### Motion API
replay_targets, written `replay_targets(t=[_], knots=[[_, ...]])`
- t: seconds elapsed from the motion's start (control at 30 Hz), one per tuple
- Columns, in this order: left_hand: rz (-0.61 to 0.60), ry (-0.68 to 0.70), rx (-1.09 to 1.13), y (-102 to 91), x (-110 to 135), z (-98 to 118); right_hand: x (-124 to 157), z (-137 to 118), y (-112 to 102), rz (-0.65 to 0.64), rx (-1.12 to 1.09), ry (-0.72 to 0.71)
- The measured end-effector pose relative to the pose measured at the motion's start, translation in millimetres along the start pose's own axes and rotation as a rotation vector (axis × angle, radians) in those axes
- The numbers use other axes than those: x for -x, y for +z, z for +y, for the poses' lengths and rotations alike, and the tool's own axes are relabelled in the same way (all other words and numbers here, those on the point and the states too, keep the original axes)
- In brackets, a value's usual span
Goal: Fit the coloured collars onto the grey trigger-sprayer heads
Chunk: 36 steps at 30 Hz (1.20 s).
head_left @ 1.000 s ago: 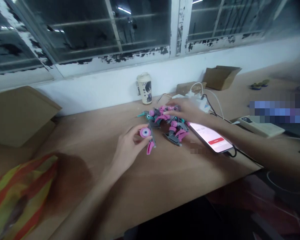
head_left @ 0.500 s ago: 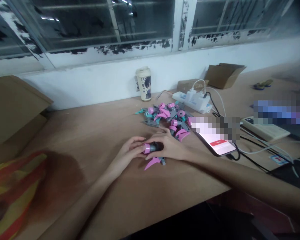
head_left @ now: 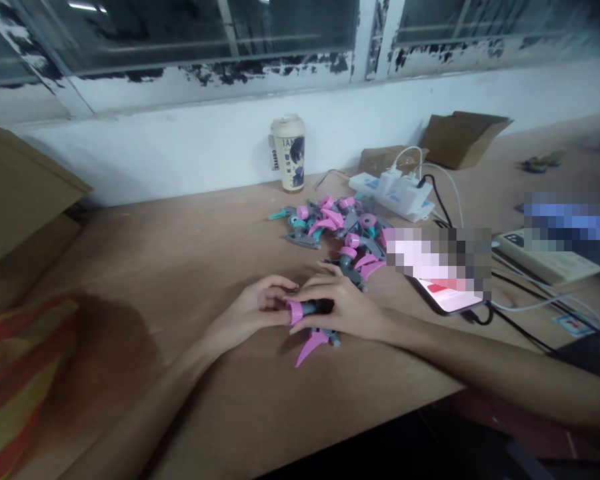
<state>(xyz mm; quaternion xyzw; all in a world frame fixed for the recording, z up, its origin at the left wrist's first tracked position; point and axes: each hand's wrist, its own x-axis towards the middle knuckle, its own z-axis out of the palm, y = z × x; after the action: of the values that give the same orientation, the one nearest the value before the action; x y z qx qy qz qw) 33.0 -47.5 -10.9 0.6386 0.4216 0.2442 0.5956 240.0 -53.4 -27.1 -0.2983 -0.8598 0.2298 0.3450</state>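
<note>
In the head view, holding a pink-and-grey trigger sprayer head (head_left: 307,309) on the near side of the sprayer pile (head_left: 333,219), with contact against the desk (head_left: 195,247) hard to tell. By the look of it, busy at the pink collar (head_left: 293,313) — lining up or steadying collar against body, with no turn readable here. As a judgement, next calls for firm hold on the body and fingertips free to shift round the ring. With the left hand (head_left: 254,307), pinching narrowly at the collar, thumb low, fingers curled above. With the right hand (head_left: 347,303), wrapping the grey body, fingers over, thumb under — pink trigger (head_left: 311,347) jutting out below, both forearms slanting in from nearer than the pile.
</note>
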Motion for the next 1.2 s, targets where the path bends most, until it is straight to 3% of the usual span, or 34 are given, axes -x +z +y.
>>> replay_targets(t=[0.5,0.67,0.77,1.0,1.2], knots=[[0.091,0.015,-0.133,17.6,6.1,11.9,-1.2,5.4,1.5,0.002,0.058,0.005],[0.211,0.139,-0.234,26.3,9.6,3.8,-0.5,6.0,2.7,0.105,0.105,0.017],[0.319,0.147,-0.369,30.1,11.9,3.9,-0.5,5.5,3.0,0.165,0.117,0.039],[0.559,0.185,-0.858,44.5,19.9,12.9,0.1,-0.6,5.0,0.186,0.111,0.116],[0.669,0.159,-1.005,38.7,18.9,8.5,-0.5,-3.5,5.2,0.200,0.106,0.118]])
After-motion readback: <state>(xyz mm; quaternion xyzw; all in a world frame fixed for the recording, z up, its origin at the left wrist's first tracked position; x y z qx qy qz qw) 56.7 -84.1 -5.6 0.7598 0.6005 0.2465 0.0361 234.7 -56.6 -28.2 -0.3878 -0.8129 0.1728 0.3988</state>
